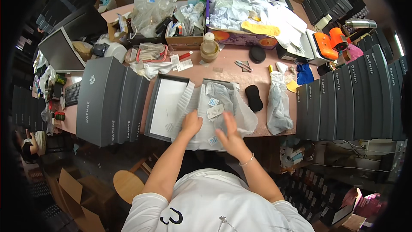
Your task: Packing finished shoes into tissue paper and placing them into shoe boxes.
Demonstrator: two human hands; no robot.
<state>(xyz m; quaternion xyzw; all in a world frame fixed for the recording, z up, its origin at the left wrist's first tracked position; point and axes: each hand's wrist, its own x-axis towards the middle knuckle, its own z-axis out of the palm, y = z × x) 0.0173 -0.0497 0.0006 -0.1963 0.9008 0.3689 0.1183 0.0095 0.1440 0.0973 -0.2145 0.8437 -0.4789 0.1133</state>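
While both my hands lie on the tissue paper in the open box at the bench front edge, I log: left hand — fingers curled, pressing the paper's left fold; right hand — flat, fingers spread, gripping nothing. Small tags lie on the paper. Lid just left of the box; black pad and a wrapped bundle to the right; scissors behind.
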